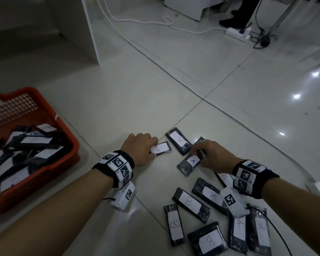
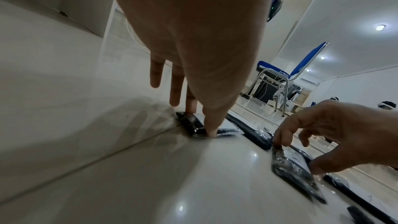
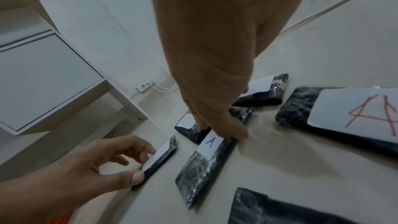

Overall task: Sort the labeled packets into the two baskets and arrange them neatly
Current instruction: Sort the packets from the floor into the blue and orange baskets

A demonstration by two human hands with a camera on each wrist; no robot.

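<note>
Black packets with white labels lie scattered on the tiled floor. My left hand [image 1: 152, 149] pinches a small packet marked A [image 1: 162, 148] by its near end, thumb on one edge [image 2: 211, 133] and fingers on the other. My right hand [image 1: 198, 153] grips the far end of a packet with a blue A [image 1: 189, 163], also seen in the right wrist view [image 3: 206, 156]. Both packets still lie on the floor. Another A packet [image 1: 178, 143] lies between the hands. A red basket [image 1: 70, 137] at the left holds several packets.
Several more packets marked A and B [image 1: 190, 202] lie close under my right forearm. A white cabinet [image 1: 89, 34] stands at the back left. Cables and a power strip [image 1: 238, 33] cross the floor at the back. A blue chair [image 2: 280, 74] stands farther off.
</note>
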